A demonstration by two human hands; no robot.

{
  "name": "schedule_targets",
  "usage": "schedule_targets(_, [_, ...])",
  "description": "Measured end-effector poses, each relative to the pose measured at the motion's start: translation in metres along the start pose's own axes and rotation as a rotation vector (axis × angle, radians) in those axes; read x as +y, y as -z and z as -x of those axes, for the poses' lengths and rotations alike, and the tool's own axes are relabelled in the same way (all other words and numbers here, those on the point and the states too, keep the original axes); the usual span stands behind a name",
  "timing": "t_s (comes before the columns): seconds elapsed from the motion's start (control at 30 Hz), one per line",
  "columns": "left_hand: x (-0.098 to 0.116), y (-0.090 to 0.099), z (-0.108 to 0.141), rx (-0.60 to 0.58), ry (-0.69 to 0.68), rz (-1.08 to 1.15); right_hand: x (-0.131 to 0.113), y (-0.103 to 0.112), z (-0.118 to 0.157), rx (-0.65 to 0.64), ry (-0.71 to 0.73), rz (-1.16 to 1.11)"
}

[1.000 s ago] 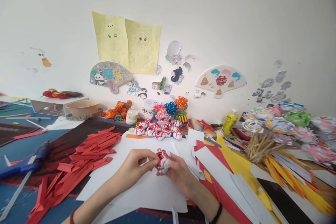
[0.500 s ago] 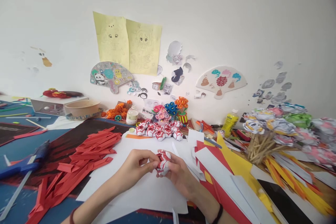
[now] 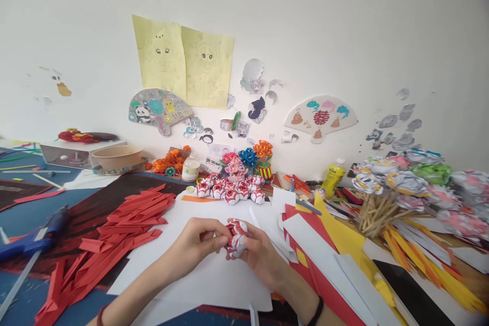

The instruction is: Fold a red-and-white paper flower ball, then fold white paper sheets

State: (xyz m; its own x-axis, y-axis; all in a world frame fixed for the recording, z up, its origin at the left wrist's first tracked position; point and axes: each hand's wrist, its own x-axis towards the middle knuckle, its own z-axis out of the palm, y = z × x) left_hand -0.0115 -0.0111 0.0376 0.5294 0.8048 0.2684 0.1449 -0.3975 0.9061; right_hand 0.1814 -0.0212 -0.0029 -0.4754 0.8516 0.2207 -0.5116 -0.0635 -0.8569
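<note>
A red and white folded paper flower (image 3: 237,238) is held up over the white paper sheet (image 3: 183,275). My right hand (image 3: 262,252) wraps round its right side, closed on it. From the left, my left hand (image 3: 204,237) pinches at the flower's red edge with thumb and forefinger; its other fingers are curled. Several similar red and white paper flowers (image 3: 231,193) sit in a cluster just beyond the sheet's far part. A heap of folded red paper strips (image 3: 126,229) lies left of my left forearm.
On the left lies a blue glue gun (image 3: 42,237) with a glue stick in it. White paper strips (image 3: 324,249), a dark phone-like slab (image 3: 412,293) and paper flowers on sticks (image 3: 376,209) cover the right. A yellow bottle (image 3: 334,178) stands near the wall.
The view has shifted slightly, so the surroundings sit a little further left. Both hands keep hold of the paper flower in nearly the same place.
</note>
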Motion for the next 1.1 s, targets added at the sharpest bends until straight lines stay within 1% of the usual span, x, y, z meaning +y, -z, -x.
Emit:
schedule_targets(0.47, [0.010, -0.001, -0.001, 0.024, 0.010, -0.195, 0.001, 0.001, -0.001, 0.025, 0.000, 0.026])
schedule_targets(0.6, [0.011, -0.002, 0.000, 0.019, -0.014, -0.252, 0.001, 0.001, -0.001, 0.024, -0.001, 0.023])
schedule_targets(0.8, [0.013, -0.005, 0.003, 0.045, -0.066, -0.367, 0.000, -0.001, 0.000, 0.036, -0.012, 0.014])
schedule_targets(0.97, [0.009, -0.006, 0.003, 0.088, -0.091, -0.404, 0.001, -0.001, 0.001, 0.077, -0.015, 0.018])
schedule_targets(1.1, [0.003, -0.006, 0.002, 0.121, -0.060, -0.365, 0.002, 0.000, 0.000, 0.080, 0.011, 0.052])
